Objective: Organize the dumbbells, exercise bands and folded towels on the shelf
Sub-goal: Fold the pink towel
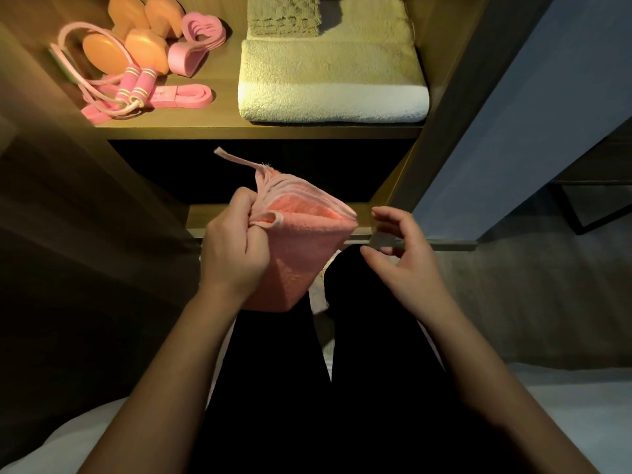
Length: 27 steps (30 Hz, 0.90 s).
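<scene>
My left hand [236, 246] grips a folded pink towel [297, 254] by its left edge, in front of the shelf and below its lit level. A hanging loop sticks up from the towel's top corner. My right hand [407, 254] hovers just right of the towel with fingers loosely curled, touching nothing. On the wooden shelf [260, 130] lie orange dumbbells [136, 42] at the left, with pink exercise bands [191, 95] and a pink skipping rope [133, 87] in front of them. A large folded white towel [331, 80] lies at the right, a smaller folded towel [284, 18] on top of it.
A dark open compartment sits under the lit shelf, with a lower shelf edge [198, 220] behind my hands. The cabinet's side panel [444, 97] bounds the shelf on the right. My legs in black trousers [342, 371] fill the lower middle.
</scene>
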### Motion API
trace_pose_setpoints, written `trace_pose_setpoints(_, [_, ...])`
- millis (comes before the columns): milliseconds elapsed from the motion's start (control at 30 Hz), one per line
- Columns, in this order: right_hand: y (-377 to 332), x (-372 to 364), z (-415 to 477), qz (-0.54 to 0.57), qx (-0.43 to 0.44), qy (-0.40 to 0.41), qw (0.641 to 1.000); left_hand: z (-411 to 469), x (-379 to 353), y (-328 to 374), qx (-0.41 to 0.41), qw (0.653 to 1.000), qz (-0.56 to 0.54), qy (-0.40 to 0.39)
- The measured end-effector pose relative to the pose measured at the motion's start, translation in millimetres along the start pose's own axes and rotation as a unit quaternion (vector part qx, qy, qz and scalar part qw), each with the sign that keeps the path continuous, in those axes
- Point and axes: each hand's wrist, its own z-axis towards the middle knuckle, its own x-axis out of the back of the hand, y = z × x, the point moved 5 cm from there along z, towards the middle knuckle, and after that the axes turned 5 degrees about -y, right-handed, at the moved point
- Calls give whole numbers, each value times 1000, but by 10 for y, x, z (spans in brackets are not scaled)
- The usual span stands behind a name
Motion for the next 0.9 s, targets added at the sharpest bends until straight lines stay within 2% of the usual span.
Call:
trace_pose_setpoints(67, [-47,-5,46,-32,21,-31,999,43,57,23,-50,998,28,-6])
trace_pose_setpoints(200, [-100,-35,132,-111,65,-62,990,80,157,10,-99,994,50,0])
trace_pose_setpoints(367, [-99,-156,160,-114,94,-129,981,92,228,42,-154,987,33,11])
trace_pose_setpoints(467, [-55,-153,179,-154,91,-127,976,111,325,31,-191,976,95,52])
trace_pose_setpoints(533, [-39,-131,213,-167,64,-127,976,149,365,-73,-143,982,106,60])
trace_pose_setpoints(633, [-53,-91,294,-149,46,-106,982,181,241,-241,-36,996,72,29])
trace_pose_setpoints(733, [-16,-130,329,3,0,-110,994,215,83,-371,70,996,47,2])
trace_pose_setpoints(800, [81,-228,288,116,-68,-143,981,246,39,-448,153,988,5,5])
trace_pose_setpoints(900, [286,-443,127,155,-145,-220,952,276,-6,-564,278,957,-82,17])
